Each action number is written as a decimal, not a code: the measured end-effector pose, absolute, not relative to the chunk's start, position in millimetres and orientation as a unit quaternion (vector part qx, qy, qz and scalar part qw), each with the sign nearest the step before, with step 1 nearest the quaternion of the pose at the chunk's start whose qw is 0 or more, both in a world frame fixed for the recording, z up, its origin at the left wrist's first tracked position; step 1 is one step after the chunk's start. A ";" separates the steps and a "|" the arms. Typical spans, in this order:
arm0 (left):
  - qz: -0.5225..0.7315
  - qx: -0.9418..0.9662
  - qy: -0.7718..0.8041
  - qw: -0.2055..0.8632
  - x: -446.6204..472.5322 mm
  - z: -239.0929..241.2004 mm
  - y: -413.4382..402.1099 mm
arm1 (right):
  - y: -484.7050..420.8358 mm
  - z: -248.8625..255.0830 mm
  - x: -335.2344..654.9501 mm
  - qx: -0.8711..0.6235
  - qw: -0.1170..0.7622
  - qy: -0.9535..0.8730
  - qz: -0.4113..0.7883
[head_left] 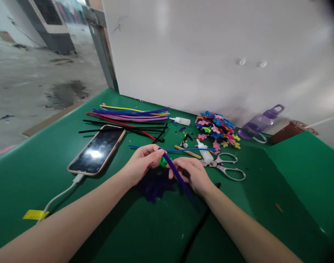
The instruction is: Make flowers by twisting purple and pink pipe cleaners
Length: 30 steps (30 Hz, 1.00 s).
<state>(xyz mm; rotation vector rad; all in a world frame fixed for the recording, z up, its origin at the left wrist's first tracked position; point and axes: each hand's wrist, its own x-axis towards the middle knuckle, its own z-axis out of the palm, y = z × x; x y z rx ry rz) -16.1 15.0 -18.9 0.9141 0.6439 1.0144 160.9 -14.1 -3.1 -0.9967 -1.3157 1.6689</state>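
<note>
Between thumb and fingers, my left hand (145, 160) pinches the upper end of a purple pipe cleaner (177, 175), which slants down to the right. My right hand (192, 173) is curled beside its middle, thumb and fingertips close to the stem; whether they grip it is hard to make out. Just behind the fingers shows a small green piece (164, 162), partly hidden. Below my hands lies a dark purple fuzzy pile (154, 188) on the green table. A blue pipe cleaner (191, 149) runs across the table beyond my hands.
A phone (97, 149) with a charging cable lies left, near a bundle of coloured pipe cleaners (134, 115). Scissors (224, 166), a glue bottle (205, 151), another glue bottle (181, 121) and a heap of fuzzy flower shapes (216, 128) lie right. Farther right are a purple water bottle (258, 122) and brown cup (287, 132).
</note>
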 end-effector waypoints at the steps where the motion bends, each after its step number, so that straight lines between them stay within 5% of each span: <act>1: 0.456 0.420 0.292 0.729 -15.8 -19.2 14.4 | -13.1 -4.1 161.8 -0.386 0.392 -0.497 0.671; 10: 0.425 0.468 0.301 0.714 -15.4 -16.7 10.2 | -13.1 -8.5 163.6 -0.287 0.350 -0.376 0.808; 30: 0.377 0.617 0.349 0.596 -14.1 -10.1 8.8 | -17.2 -8.0 152.6 -0.376 0.350 -0.386 0.766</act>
